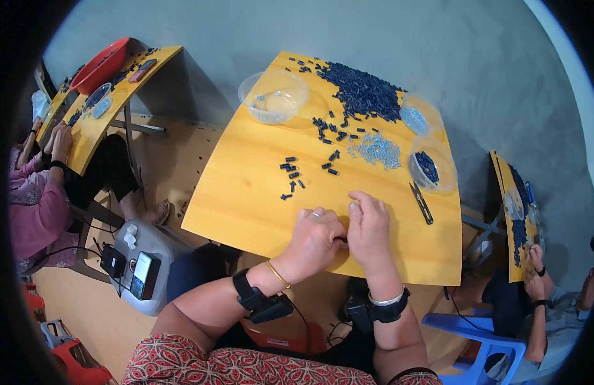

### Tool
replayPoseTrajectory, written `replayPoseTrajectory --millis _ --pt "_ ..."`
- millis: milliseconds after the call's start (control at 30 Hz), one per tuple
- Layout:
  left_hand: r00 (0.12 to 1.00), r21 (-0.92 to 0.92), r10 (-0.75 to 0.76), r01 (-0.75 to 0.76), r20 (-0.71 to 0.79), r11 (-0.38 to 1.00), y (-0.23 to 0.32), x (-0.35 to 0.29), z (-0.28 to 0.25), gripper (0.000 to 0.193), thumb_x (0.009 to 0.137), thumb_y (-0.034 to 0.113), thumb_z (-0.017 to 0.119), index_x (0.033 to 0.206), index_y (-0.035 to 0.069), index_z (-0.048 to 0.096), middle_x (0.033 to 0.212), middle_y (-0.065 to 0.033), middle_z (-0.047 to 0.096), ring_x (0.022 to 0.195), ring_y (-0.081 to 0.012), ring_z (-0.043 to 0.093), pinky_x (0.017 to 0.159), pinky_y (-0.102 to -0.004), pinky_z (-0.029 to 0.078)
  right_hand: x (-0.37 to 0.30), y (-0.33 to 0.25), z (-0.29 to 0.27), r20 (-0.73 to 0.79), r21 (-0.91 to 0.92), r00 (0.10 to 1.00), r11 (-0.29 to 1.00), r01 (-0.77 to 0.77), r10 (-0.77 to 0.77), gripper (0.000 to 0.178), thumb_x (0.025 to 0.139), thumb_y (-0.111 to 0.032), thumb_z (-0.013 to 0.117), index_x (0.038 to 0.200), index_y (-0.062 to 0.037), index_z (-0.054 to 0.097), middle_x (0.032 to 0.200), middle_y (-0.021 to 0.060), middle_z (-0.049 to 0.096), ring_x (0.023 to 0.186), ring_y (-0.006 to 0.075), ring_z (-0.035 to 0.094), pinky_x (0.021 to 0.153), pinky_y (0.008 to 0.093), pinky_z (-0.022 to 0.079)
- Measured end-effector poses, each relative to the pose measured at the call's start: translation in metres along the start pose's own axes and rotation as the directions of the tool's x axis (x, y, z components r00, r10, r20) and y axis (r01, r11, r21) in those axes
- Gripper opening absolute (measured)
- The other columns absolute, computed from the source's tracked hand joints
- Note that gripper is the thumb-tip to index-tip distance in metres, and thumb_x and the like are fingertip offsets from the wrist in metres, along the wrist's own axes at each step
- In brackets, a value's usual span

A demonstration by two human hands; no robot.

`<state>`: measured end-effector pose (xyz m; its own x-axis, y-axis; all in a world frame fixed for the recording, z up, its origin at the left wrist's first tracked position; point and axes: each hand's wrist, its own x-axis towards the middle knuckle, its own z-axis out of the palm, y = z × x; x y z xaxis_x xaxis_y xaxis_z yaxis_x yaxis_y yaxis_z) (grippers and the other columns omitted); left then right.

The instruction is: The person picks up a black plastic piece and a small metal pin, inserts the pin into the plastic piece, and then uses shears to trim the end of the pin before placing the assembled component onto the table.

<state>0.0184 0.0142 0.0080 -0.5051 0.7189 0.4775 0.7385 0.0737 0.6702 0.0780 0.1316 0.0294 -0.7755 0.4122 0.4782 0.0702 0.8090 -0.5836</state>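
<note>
My left hand (pixel 311 241) and my right hand (pixel 371 230) meet over the front part of the yellow table (pixel 239 205). Both are closed, fingertips together, around a small black piece (pixel 340 240) that is mostly hidden by the fingers. Just ahead lie a few loose black pieces (pixel 293 174), some with a small pin-like part sticking out. Farther off is a small heap of clear light-blue pieces (pixel 378 151). Behind it spreads a big pile of black pieces (pixel 361 90). Black thread snips (pixel 422 204) rest to the right of my right hand.
A clear bowl (pixel 273 96) stands at the far left with a few pieces inside. On the right are a tub of light-blue pieces (pixel 414 120) and a tub of black pieces (pixel 431 168). People work at side tables left and right. A grey bin (pixel 148 301) holds a phone.
</note>
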Motion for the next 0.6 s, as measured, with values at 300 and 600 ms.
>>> replayPoseTrajectory --millis 300,600 --pt "1.000 0.028 -0.001 0.002 -0.022 1.000 0.0001 -0.0031 0.0018 0.006 0.061 0.002 0.059 0.064 0.007 0.056 0.068 -0.0069 0.053 0.072 -0.0245 0.050 0.067 -0.0346 0.034 -0.0030 0.0008 0.0079 0.120 -0.210 0.993 0.977 0.035 -0.009 0.019 0.083 -0.013 0.042 0.095 -0.0057 0.054 0.086 0.0137 0.059 0.084 0.0313 0.049 0.075 0.0425 0.034" --pt "1.000 0.051 -0.008 0.006 0.030 0.999 0.0009 0.0001 -0.0003 0.003 0.062 0.003 0.058 0.062 0.006 0.056 0.066 -0.0097 0.052 0.073 -0.0257 0.050 0.068 -0.0356 0.034 -0.0020 -0.0001 0.0084 0.084 -0.203 0.996 0.979 0.022 -0.005 0.019 0.081 -0.011 0.041 0.094 -0.0056 0.054 0.085 0.0146 0.058 0.085 0.0316 0.049 0.075 0.0427 0.034"
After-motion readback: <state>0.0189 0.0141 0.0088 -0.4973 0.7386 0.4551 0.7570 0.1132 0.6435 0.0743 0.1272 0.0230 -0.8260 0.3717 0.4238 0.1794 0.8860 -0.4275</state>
